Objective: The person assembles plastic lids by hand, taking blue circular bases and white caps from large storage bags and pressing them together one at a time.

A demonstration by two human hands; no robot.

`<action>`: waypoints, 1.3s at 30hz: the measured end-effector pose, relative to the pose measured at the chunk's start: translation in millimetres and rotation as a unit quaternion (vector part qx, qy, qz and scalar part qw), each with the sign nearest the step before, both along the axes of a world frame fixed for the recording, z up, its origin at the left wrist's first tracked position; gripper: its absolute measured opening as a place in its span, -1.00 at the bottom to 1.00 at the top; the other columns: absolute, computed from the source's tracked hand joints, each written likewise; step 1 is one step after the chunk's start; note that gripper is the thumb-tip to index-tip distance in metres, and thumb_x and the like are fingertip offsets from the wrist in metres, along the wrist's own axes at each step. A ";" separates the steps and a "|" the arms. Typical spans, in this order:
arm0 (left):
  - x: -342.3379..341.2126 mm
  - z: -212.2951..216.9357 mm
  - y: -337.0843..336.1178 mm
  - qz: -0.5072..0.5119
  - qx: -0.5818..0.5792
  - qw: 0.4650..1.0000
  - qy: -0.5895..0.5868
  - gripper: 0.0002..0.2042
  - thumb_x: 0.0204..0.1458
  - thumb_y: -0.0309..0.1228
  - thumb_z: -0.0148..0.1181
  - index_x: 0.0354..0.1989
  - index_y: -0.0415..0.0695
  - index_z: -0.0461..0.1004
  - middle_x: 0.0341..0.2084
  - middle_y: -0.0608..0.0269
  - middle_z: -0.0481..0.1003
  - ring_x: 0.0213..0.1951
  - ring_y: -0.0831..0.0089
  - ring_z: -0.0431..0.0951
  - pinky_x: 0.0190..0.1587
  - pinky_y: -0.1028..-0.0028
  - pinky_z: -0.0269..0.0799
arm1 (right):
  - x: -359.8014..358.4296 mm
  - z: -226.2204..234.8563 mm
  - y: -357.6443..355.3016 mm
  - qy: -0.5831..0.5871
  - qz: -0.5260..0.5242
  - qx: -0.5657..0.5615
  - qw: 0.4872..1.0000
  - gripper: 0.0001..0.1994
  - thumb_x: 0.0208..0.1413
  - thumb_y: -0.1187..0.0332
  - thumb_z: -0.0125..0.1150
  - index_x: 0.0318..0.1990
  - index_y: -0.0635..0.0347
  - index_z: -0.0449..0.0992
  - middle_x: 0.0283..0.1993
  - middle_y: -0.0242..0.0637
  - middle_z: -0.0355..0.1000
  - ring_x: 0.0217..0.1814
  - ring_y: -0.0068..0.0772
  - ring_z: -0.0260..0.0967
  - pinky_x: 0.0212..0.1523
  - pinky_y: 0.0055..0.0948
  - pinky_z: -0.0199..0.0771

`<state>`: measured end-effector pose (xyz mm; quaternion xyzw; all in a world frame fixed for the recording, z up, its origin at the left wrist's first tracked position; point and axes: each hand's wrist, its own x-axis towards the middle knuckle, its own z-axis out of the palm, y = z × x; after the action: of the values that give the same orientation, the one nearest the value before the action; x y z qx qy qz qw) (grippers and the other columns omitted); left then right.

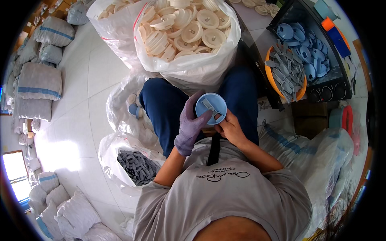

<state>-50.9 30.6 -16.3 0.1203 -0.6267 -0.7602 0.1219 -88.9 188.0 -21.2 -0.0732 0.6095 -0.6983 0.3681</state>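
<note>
Closest to us is the grey shirt (pixel 257 205), and just past its hem we find both hands on a blue cap (pixel 219 101), which sits between them above the lap, hollow side up. The left hand (pixel 190 122), in a purple glove, has its fingers curled around the cap's left edge, the thumb bent in over the rim onto a light grey clip (pixel 207 104) lying inside. The bare right hand (pixel 232 127) pinches the cap's lower right edge, nearly closed, some fingertips hidden beneath. Under the hands we see dark blue trousers (pixel 160 106). By the left elbow, a white bag (pixel 107 148) holds dark grey pieces (pixel 138 166) below its rim. Past the knees, cream discs (pixel 191 32) fill a large white sack (pixel 193 69) to its rim. To the right, an orange bowl (pixel 268 73) of grey clips (pixel 284 76) overlaps the left edge of a black case (pixel 339 91), where blue pieces (pixel 285 31) spread from the far left corner toward the right edge. Farther off, we see striped bundles (pixel 39 78) stacked along the left side of the tiled floor (pixel 96 120).
</note>
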 end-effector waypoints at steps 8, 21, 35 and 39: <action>2.0 -6.7 1.4 0.052 0.083 0.993 -0.064 -0.57 -0.09 -0.53 0.24 0.02 -0.31 0.39 -0.17 0.20 0.51 -0.13 0.49 0.48 0.00 0.49 0.39 | -8.7 8.0 8.7 0.045 0.098 0.022 0.994 -0.67 0.32 0.31 -0.07 0.15 0.24 0.19 -0.50 -0.35 0.31 -0.60 -0.65 0.20 -0.61 -0.61 0.23; -0.3 10.7 -20.8 -0.009 0.375 0.926 0.025 -0.68 -0.02 -0.53 0.17 -0.05 -0.27 0.42 -0.24 0.24 0.51 -0.22 0.46 0.52 -0.07 0.48 0.41 | -18.4 35.6 -18.4 0.050 0.127 0.040 0.990 -0.83 0.23 0.40 -0.07 -0.12 0.27 0.37 -0.56 -0.26 0.40 -0.66 -0.57 0.28 -0.61 -0.56 0.32; -1.2 -6.1 -35.4 0.028 0.390 0.919 -0.051 -0.74 0.03 -0.46 0.13 -0.10 -0.23 0.41 -0.27 0.21 0.48 -0.23 0.41 0.54 -0.15 0.43 0.50 | -238.1 88.2 -121.3 0.551 0.022 0.420 0.721 -0.77 0.06 0.23 0.15 -0.35 0.23 0.48 -0.38 -0.04 0.50 -0.30 0.02 0.47 -0.30 -0.10 0.41; -2.1 6.1 -32.6 0.014 0.408 0.910 -0.071 -0.75 0.04 -0.43 0.11 -0.10 -0.23 0.42 -0.29 0.22 0.50 -0.25 0.43 0.55 -0.19 0.45 0.50 | -234.7 89.3 -97.6 0.512 -0.022 0.284 0.810 -0.80 0.03 0.29 0.20 -0.33 0.24 0.44 -0.39 -0.08 0.48 -0.30 -0.02 0.47 -0.31 -0.15 0.41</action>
<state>-53.0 -1.9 -10.2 0.2215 -0.2673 -0.9374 0.0279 -323.6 90.4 68.1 -0.2989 0.8824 -0.3632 -0.0078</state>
